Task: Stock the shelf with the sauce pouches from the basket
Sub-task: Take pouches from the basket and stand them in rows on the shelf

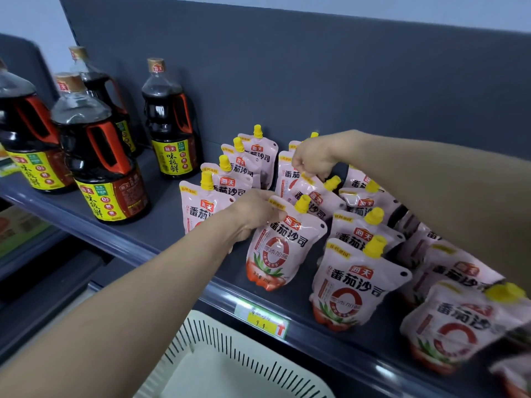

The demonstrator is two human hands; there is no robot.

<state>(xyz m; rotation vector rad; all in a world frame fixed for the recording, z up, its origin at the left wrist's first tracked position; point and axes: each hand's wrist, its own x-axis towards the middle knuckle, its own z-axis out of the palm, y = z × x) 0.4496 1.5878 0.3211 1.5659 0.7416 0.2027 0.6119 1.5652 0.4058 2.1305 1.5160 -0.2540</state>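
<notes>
our left grip (253, 214) pinches the front pouch (280, 251) upright on the shelf (161, 225); right grip (313, 159) pinches the tilted pouch (314, 200) just behind.

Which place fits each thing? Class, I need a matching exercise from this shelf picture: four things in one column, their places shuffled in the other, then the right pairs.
Things
1. soy sauce bottles
2. price tag
3. basket
4. left hand

Places
A. below the front edge of the shelf
B. on the shelf's front rail
C. standing at the shelf's left end
D. gripping the top of a front-row pouch

Pairs: 1-C, 2-B, 3-A, 4-D
</notes>
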